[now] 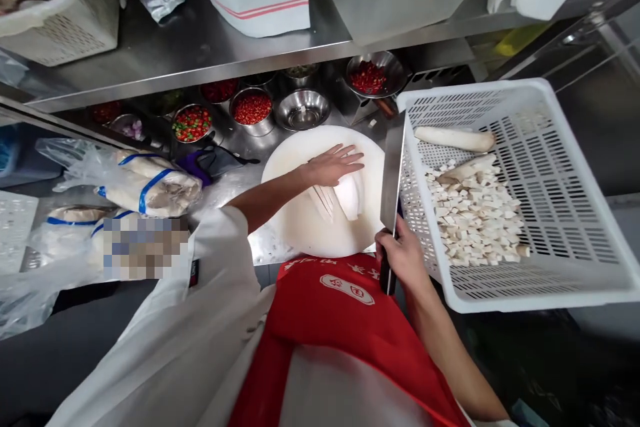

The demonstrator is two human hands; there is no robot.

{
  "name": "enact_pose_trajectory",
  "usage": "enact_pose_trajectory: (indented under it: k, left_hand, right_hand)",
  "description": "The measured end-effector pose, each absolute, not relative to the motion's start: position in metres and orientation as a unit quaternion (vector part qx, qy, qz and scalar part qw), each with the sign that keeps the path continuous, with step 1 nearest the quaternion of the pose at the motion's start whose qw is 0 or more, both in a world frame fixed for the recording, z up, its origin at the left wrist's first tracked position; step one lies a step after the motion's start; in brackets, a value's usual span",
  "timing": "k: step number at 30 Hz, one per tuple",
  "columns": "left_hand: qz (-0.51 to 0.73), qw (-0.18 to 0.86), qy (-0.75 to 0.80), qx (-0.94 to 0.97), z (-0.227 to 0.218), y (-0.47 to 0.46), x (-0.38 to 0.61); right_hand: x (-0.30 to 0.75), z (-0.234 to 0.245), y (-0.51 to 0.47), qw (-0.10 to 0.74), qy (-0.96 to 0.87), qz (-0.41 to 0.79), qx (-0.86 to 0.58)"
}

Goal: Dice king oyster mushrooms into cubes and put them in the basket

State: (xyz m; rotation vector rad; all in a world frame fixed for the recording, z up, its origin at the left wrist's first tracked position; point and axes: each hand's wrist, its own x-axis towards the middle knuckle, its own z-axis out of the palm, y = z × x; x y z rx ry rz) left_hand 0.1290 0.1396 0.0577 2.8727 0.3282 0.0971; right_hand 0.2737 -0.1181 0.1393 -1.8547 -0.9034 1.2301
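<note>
My left hand (333,165) lies with fingers stretched out over pale slices of king oyster mushroom (349,195) on a round white cutting board (295,230). Its palm covers the upper part of the slices. My right hand (404,255) grips a cleaver (393,177) by its dark handle at the board's right edge. The blade stands upright, pointing away from me, between the board and a white plastic basket (575,213). Inside the basket are diced mushroom pieces (480,227) and a whole king oyster mushroom (454,139).
Behind the board stand metal bowls of chopped red chillies (253,109), mixed chopped peppers (192,123) and a nearly bare metal bowl (303,111). Bagged mushrooms (155,183) lie at left. A steel shelf (200,60) overhangs the back, carrying a translucent bin (400,0).
</note>
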Motion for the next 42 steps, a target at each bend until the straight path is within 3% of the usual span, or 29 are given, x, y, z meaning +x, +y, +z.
enact_pose_trajectory:
  k: [7,12,17,23,29,38,42]
  left_hand:
    - [-0.114,0.111,-0.047,0.986,0.063,0.162,0.178]
    - [0.025,0.090,0.064,0.994,0.100,0.157,0.111]
    - [0.173,0.016,0.278,0.945,0.124,0.155,-0.023]
    - [0.195,0.016,0.293,0.936,0.077,0.112,-0.090]
    - [0.214,0.063,0.285,0.932,0.009,0.056,-0.048]
    - [0.205,0.106,0.231,0.945,0.004,0.063,-0.044]
    - [0.232,0.113,0.217,0.941,0.001,0.069,-0.037]
  right_hand:
    - [0.283,0.119,-0.124,0.399,-0.266,0.511,-0.713]
    - [0.277,0.119,-0.118,0.377,-0.279,0.534,-0.704]
    - [0.261,0.124,-0.106,0.284,-0.365,0.616,-0.637]
    - [0.225,0.110,-0.085,0.190,-0.434,0.666,-0.576]
    - [0.225,0.098,-0.076,0.167,-0.490,0.574,-0.634]
    - [0.224,0.105,-0.087,0.022,-0.605,0.428,-0.670]
    - [0.219,0.106,-0.086,0.010,-0.619,0.423,-0.661]
